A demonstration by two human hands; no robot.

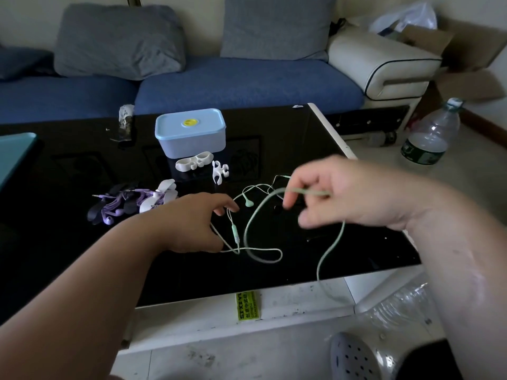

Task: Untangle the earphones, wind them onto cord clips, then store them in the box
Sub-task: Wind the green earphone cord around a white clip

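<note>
Mint-green earphones (253,215) lie in loose loops on the black glass table (82,174), one strand hanging over the near edge. My right hand (337,193) is raised above the table and pinches the green cord near its plug end. My left hand (197,220) rests low on the table, fingers on the thin strands near the earbuds and inline remote. A tangle of purple and black earphones (120,205) lies to the left beside a white cord clip (162,196). Two more white cord clips (193,163) (219,171) sit in front of the closed light-blue box (190,133).
A blue sofa with grey cushions (247,83) runs behind the table. A large plastic water bottle (430,133) stands on the floor at right, near cardboard boxes (466,64). A teal object (13,154) lies at the table's left edge. Crumpled wrapper (124,122) sits at the back.
</note>
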